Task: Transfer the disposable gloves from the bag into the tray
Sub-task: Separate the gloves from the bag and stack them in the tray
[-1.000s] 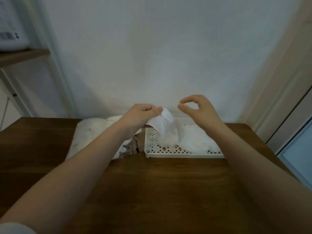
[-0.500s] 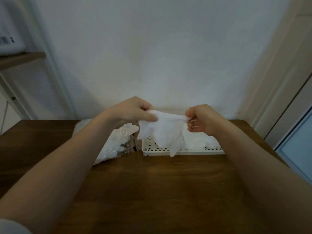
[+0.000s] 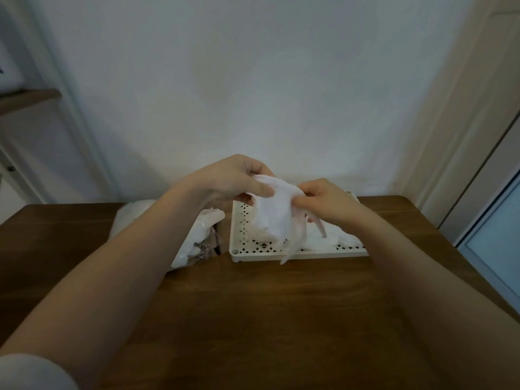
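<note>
The wooden table [image 3: 281, 319] filled the lower half of my view, set against a plain white wall [image 3: 253, 80]. Toward its far edge sat the white perforated tray [image 3: 242, 243], and a loose pile of disposable gloves [image 3: 337, 239] already lay in its right part. Just left of the tray lay the clear plastic bag [image 3: 194, 243], partly hidden behind my left forearm, with more white gloves showing at its open mouth.

Above the tray's left half I held one thin, translucent glove [image 3: 274, 218] up between both hands. My left hand [image 3: 239, 181] pinched its upper edge between thumb and curled fingers. My right hand [image 3: 326, 201] gripped the opposite side of that edge, fingers curled round the film. The glove hung down from the two grips, crumpled in the middle, and its floppy fingers dangled down; one long tip reached past the tray's near rim in my view. I could not tell whether it touched the tray.
</note>
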A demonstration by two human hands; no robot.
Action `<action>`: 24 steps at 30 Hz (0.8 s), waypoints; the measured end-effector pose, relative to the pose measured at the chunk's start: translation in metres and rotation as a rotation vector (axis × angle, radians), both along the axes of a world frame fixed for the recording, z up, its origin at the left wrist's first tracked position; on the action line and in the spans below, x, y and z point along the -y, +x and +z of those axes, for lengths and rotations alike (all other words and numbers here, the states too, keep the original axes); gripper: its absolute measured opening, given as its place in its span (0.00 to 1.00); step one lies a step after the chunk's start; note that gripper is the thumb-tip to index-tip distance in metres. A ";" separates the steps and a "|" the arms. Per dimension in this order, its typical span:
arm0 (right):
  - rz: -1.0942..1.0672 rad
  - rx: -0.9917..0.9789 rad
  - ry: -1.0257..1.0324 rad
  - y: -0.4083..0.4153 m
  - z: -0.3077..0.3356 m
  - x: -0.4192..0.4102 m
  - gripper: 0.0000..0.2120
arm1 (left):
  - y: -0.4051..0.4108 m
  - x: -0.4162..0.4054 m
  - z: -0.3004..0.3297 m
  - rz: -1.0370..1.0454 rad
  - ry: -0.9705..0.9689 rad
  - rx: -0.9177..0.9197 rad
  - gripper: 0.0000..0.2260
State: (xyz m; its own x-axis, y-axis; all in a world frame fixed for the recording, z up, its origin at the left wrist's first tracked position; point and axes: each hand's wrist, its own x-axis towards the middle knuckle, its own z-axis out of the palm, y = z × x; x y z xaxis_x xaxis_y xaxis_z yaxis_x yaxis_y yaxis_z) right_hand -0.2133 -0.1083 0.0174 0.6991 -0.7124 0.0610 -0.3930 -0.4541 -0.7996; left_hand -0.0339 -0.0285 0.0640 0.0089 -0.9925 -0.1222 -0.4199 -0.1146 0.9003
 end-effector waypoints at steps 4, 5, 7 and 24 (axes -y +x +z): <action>0.002 0.043 0.243 -0.025 0.005 0.021 0.09 | 0.008 0.007 -0.003 0.010 -0.022 0.096 0.06; -0.002 0.043 0.277 -0.029 0.005 0.029 0.09 | 0.008 0.011 -0.003 0.025 -0.034 0.140 0.05; -0.011 -0.010 0.299 -0.035 0.005 0.041 0.09 | 0.007 0.019 -0.004 0.060 -0.068 0.215 0.05; -0.284 -0.248 -0.656 -0.044 -0.024 0.104 0.12 | 0.000 0.097 -0.052 0.143 -0.435 0.159 0.04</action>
State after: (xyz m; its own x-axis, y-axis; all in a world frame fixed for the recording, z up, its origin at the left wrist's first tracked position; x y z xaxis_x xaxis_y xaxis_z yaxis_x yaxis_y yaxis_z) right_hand -0.2574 -0.2122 -0.0062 0.5425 -0.7389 0.3997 -0.6990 -0.6609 -0.2731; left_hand -0.0338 -0.1258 0.0120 0.1342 -0.9386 0.3178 -0.5638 0.1915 0.8034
